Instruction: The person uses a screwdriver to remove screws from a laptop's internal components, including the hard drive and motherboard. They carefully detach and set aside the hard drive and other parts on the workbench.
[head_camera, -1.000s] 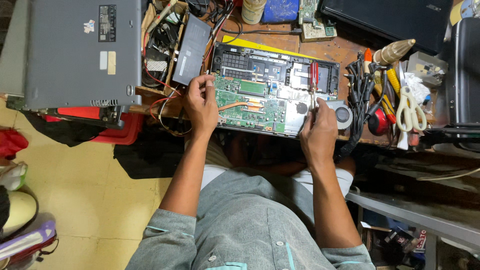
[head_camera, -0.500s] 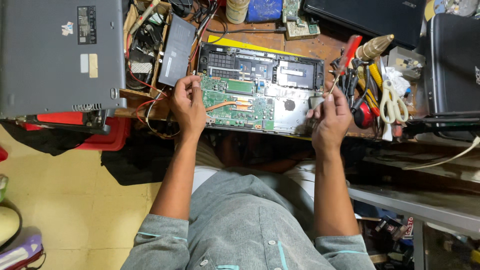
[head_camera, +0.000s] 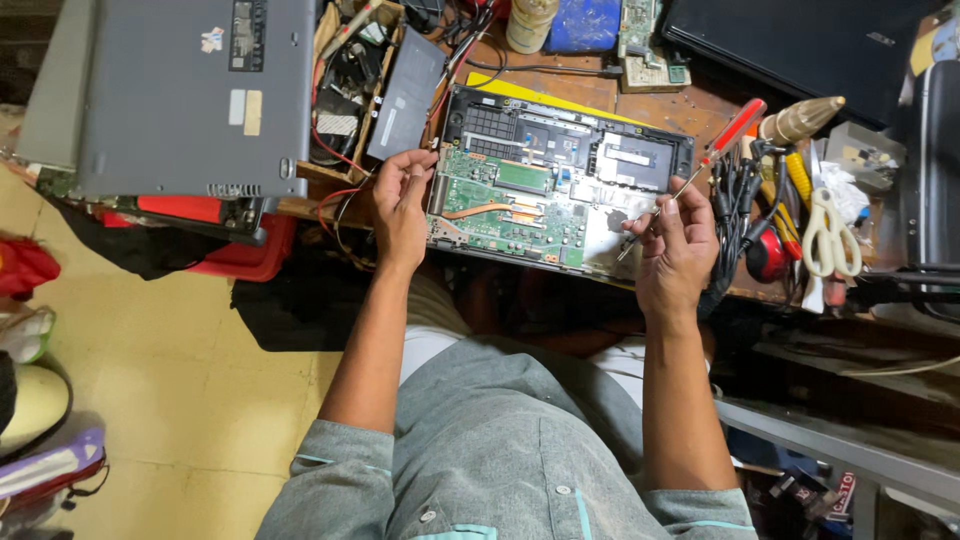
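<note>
Opened laptop (head_camera: 560, 190): right hand (head_camera: 672, 250), now lifted off its board, is gripping red-handled screwdriver (head_camera: 712, 150); left hand (head_camera: 400, 200) is pinching its left edge

An open laptop (head_camera: 555, 190) lies in the middle of the worktop (head_camera: 600, 95). A closed laptop (head_camera: 190, 95) sits at the upper left. Scissors (head_camera: 828, 235) and cables (head_camera: 735, 195) lie to the right.

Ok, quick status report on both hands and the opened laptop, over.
Left hand grips the opened laptop at its left edge. Right hand holds a red-handled screwdriver, tip off the board. Cable bundle crowds the right side.
</note>
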